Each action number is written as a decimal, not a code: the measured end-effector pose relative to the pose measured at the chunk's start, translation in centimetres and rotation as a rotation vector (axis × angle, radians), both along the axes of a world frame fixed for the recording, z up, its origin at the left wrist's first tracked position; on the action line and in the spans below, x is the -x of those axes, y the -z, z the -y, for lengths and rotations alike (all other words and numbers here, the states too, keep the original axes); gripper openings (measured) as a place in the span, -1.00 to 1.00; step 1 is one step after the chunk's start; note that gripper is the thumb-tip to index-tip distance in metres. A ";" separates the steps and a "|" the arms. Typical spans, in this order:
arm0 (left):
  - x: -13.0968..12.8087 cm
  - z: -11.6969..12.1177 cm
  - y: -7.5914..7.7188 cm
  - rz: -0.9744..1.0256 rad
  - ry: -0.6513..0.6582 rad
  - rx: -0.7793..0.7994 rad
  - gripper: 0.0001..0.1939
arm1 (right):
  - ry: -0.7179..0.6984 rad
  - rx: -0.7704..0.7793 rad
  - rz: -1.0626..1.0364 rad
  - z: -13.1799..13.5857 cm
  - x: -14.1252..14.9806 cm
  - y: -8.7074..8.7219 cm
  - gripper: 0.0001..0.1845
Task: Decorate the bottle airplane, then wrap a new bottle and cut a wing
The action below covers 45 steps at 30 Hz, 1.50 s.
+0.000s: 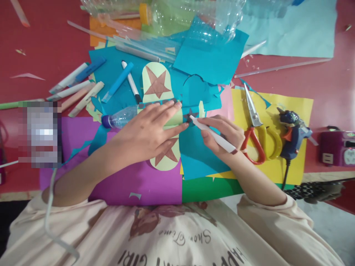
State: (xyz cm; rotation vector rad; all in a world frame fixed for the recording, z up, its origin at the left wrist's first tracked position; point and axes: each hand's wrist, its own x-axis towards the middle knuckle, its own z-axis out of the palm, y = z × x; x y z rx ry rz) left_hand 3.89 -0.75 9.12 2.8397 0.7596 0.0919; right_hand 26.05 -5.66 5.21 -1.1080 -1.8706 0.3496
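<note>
Round bottle (119, 118) may roll, smearing the star (190, 113)
Back from the worktop's (47, 40) front edge, left hand (148, 129) lies over it, fingers outspread; right hand (224, 133) pinches a pen (217, 138).

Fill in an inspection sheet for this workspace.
Surface: red table, partly covered by coloured paper.
Work items: bottle on its side, wrapped, cap at picture left; starred pieces above and below it in the picture; pen.
Clutter: markers, clear bottles, scissors, glue gun.
Grips: left grip laid over the bottle, fingers spread; right grip holds the pen, tip at a dark star.
Cables: glue gun's cord runs toward the near edge; pale cable passes over the left sleeve.
Surroundings: purple box at right; pixelated item at left, unreadable.
</note>
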 end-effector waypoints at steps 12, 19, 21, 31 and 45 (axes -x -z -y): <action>0.1 -0.1 0.1 0.010 -0.002 0.023 -0.59 | -0.031 -0.025 -0.001 -0.1 0.1 -0.3 -0.83; 0.1 -0.1 0.1 0.026 0.002 0.031 -0.60 | 0.025 -0.014 0.007 0.0 -0.1 0.1 -0.80; 0.1 -0.1 0.2 0.033 0.008 0.017 -0.60 | 0.032 -0.016 0.010 0.0 -0.1 0.3 -0.79; 0.2 -0.1 0.3 0.029 0.021 -0.022 -0.59 | -0.017 -0.007 -0.016 0.0 0.1 0.1 -0.79; 0.1 -0.1 0.3 0.009 0.008 0.001 -0.60 | 0.010 -0.013 -0.031 0.0 0.1 0.1 -0.85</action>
